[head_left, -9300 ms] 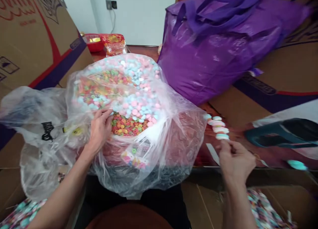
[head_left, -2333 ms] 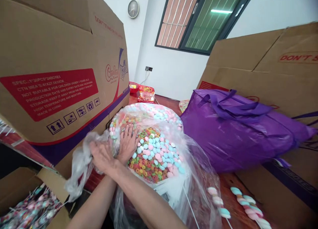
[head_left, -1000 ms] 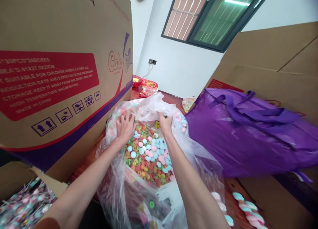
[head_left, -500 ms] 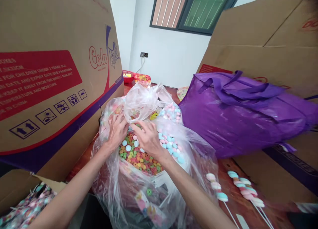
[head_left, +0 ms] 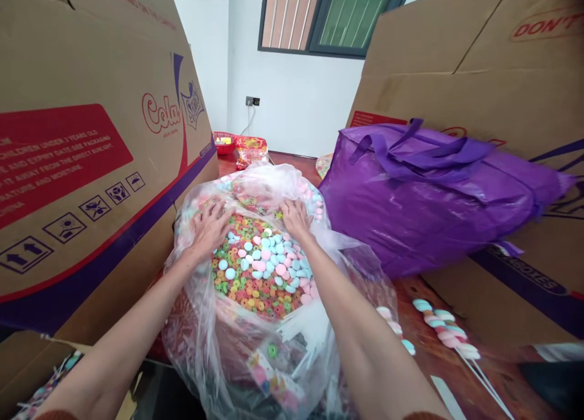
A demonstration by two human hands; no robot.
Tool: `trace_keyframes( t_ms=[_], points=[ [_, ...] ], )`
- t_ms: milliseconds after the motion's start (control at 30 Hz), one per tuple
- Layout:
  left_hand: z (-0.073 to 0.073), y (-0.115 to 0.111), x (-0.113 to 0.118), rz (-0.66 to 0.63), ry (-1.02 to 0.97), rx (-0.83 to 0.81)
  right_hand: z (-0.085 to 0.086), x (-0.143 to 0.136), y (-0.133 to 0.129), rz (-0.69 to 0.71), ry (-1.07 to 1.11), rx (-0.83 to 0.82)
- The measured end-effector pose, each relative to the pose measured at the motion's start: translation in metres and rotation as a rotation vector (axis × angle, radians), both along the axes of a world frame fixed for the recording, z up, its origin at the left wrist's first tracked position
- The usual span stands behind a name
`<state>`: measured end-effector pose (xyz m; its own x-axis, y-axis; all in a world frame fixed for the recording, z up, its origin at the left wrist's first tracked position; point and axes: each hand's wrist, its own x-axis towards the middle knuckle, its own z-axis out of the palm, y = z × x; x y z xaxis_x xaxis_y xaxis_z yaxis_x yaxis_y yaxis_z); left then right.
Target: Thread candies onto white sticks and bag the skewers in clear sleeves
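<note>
A large clear plastic bag lies spread on the table, its mouth wide around a heap of sweets. Ring-shaped gummies in red, orange, yellow and green fill much of it. On top of them lie pink, blue and white marshmallows. Fingers apart, my left hand rests on the plastic at the left rim of the opening. At the far right rim, my right hand lies with its fingers stretched forward on the crumpled film. Behind both hands the bunched plastic sits low over more sweets.
Cardboard cartons stand close on the left and right. A purple bag leans in from the right. Marshmallow skewers lie at the table's right. A red basket and red packet are at the back.
My hands have moved apart, the right one going right and away from me. The raised bunch of plastic has been pushed back and flattened, uncovering more marshmallows. The view has shifted slightly right.
</note>
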<state>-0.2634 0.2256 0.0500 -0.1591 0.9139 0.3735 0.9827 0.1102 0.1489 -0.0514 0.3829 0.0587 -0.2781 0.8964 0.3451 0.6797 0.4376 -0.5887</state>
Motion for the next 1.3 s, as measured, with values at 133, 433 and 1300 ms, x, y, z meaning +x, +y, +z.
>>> trace_keyframes(
  t_ms=[133, 433, 1300],
  points=[
    [0.002, -0.002, -0.006, -0.028, -0.047, -0.025, 0.004, 0.022, 0.011, 0.042, 0.028, -0.039],
    [-0.003, -0.069, 0.027, -0.198, -0.110, 0.080, -0.001, 0.103, -0.116, 0.027, 0.099, 0.168],
    [-0.013, -0.080, 0.090, -0.131, -0.628, -0.017, -0.052, 0.147, -0.268, -0.138, 0.152, 0.110]
  ],
)
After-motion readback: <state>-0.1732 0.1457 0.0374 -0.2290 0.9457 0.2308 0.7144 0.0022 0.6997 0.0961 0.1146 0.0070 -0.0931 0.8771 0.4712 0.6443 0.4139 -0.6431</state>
